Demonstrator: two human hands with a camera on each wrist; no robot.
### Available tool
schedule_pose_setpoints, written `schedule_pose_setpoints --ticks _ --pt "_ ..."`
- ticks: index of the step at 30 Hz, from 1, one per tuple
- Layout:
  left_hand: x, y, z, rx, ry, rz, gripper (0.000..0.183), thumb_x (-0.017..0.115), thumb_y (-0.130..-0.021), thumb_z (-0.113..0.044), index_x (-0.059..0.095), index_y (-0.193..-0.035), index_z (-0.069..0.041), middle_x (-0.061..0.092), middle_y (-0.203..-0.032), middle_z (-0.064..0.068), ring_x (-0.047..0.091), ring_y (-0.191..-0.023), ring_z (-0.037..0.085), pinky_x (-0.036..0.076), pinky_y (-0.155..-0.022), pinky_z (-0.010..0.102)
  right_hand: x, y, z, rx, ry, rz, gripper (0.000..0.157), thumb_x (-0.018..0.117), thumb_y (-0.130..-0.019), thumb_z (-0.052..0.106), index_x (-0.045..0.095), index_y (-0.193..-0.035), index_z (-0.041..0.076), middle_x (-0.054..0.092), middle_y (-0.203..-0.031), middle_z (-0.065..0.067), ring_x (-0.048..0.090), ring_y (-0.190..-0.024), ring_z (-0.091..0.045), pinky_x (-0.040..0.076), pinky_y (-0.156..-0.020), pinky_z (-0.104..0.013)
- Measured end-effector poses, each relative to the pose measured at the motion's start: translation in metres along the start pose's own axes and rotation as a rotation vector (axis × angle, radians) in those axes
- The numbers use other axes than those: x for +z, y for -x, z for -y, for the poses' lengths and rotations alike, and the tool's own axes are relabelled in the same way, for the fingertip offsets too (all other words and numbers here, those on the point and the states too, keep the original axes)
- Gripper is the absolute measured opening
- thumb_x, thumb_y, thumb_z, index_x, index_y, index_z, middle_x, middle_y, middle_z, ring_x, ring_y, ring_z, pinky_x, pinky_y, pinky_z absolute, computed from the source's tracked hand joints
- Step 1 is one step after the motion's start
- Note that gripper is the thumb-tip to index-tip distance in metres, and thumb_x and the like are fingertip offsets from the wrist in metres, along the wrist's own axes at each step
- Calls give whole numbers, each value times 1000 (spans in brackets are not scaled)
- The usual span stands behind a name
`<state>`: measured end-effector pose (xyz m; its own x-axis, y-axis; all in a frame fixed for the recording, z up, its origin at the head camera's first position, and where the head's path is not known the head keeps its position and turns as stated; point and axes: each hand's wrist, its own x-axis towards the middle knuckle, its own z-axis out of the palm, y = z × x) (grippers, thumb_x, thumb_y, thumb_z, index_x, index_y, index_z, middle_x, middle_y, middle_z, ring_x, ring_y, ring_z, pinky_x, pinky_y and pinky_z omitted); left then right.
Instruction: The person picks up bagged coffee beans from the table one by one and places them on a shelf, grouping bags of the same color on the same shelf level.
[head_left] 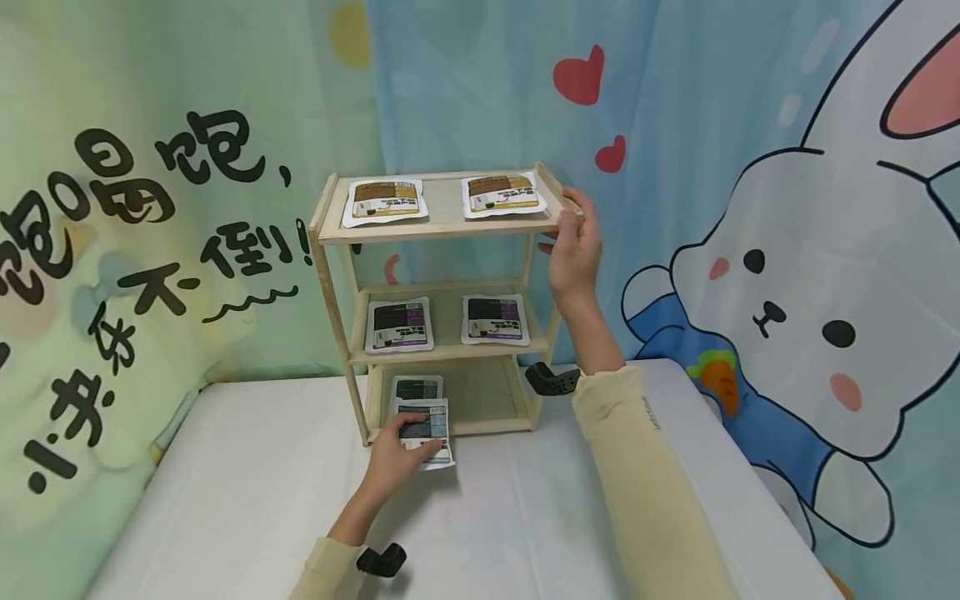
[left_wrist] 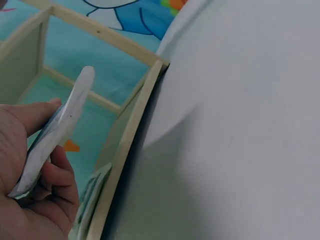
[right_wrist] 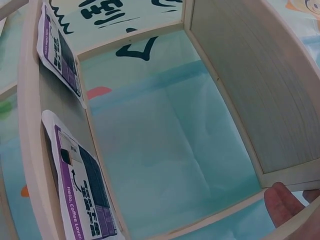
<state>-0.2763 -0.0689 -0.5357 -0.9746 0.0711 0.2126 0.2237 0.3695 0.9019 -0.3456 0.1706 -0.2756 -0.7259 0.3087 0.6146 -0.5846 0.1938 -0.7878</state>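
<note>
A flat white coffee packet with a blue-grey label is pinched between thumb and fingers of my left hand, just in front of the bottom shelf. From the left wrist view the packet appears edge-on and tilted. Behind it, another blue-grey packet lies at the left of the bottom shelf, partly hidden. My right hand grips the top right corner of the three-tier wooden rack. In the right wrist view, its fingertips show at the frame's edge.
Brown-and-yellow packets lie left and right on the top tier. Two purple-and-black packets rest on the middle tier. The rack stands on a white-covered table, with a printed curtain behind it.
</note>
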Motion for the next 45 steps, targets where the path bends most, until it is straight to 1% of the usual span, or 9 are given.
schedule_pose_setpoints --ticks 4,8,15,18,23,28,33,40,45 --pt "13 -15 1 3 3 13 46 83 -77 -20 64 -115 -1 62 -111 17 59 -99 30 48 -84 45 2 8 20 6 15 1 44 30 -101 10 42 -142 -3 52 -120 -31 59 -95 -40 50 -75 -37" --pt "22 -29 1 -5 -6 42 48 82 -78 -23 64 -116 -1 62 -115 17 58 -104 31 47 -87 46 4 11 25 10 22 0 44 30 -101 11 43 -141 -2 52 -121 -29 59 -95 -37 50 -73 -32" --pt "43 -55 -4 -24 37 86 46 78 -83 -24 63 -120 -1 59 -123 21 54 -115 38 45 -92 49 0 -3 -5 20 8 6 44 31 -103 16 43 -144 6 53 -125 -24 60 -97 -34 49 -73 -33" --pt "55 -63 -7 -55 48 116 48 77 -85 -27 61 -124 -4 56 -128 21 53 -118 37 46 -92 48 -4 -4 -8 -6 7 -10 43 31 -103 18 44 -143 7 55 -120 -22 61 -94 -35 49 -72 -32" --pt "70 -72 -8 -120 70 95 48 77 -84 -27 62 -125 -8 53 -132 19 52 -119 36 46 -92 48 -3 -4 -7 -31 12 0 43 33 -103 19 45 -141 6 56 -119 -22 62 -93 -32 49 -70 -30" --pt "86 -78 -5 -115 67 86 48 77 -84 -26 60 -125 -7 53 -132 21 52 -117 37 45 -92 49 -2 -3 -2 -21 17 8 43 32 -103 15 44 -142 2 54 -121 -27 61 -95 -38 50 -74 -40" --pt "98 -81 -6 -102 46 107 49 77 -84 -25 59 -126 -5 53 -130 22 52 -117 37 45 -92 49 -4 7 18 -17 28 15 42 30 -102 9 41 -141 -5 53 -119 -33 58 -95 -43 48 -77 -49" --pt "102 -88 -12 -106 72 131 43 70 -90 -19 55 -127 -2 51 -133 23 49 -120 37 41 -98 50 -3 12 33 -25 25 22 42 30 -102 8 41 -140 -7 54 -116 -33 59 -96 -44 50 -76 -41" --pt "105 -92 -12 -114 75 150 44 68 -91 -18 53 -130 -1 47 -137 24 46 -123 38 38 -100 51 -4 10 30 -16 11 30 42 30 -103 8 41 -141 -6 54 -117 -33 60 -97 -43 50 -77 -47"
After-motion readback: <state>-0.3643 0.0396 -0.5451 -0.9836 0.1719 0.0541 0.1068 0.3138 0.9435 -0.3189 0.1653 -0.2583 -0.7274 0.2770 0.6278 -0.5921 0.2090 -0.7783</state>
